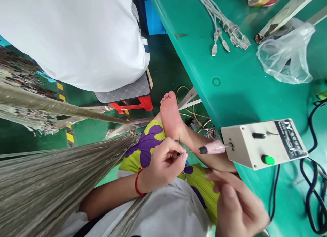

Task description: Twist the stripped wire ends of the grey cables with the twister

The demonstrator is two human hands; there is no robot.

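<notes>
Wire, thin and red point(191, 151), one piece: its exposed length runs from the left hand point(168, 162) toward the black tip point(203, 150) of a pink-wrapped spindle point(216, 147); contact with the tip cannot be told.

Left hand, one: thumb and forefinger closed in a pinch on the wire, remaining fingers curled; red cord bracelet point(138, 182) at wrist.

Right hand point(240, 203), one: blurred, partly open, fingers loosely bent, nothing seen in its grasp; positioned below the spindle.

Machine, one: cream box with black label, black knob and green button point(265, 145), standing at the edge of a glossy green table point(189, 18), spindle projecting from its end.

Condition of work, as judged: wire presented at the tip, this piece apparently unfinished; whether the machine runs cannot be told. Many grey strands point(63, 179) hang at the left; how many are done or left does not show.

Also on the table: pale cables with metal USB plugs point(235, 34), clear crumpled plastic bag point(288, 56), looped black cord point(311, 186).
</notes>
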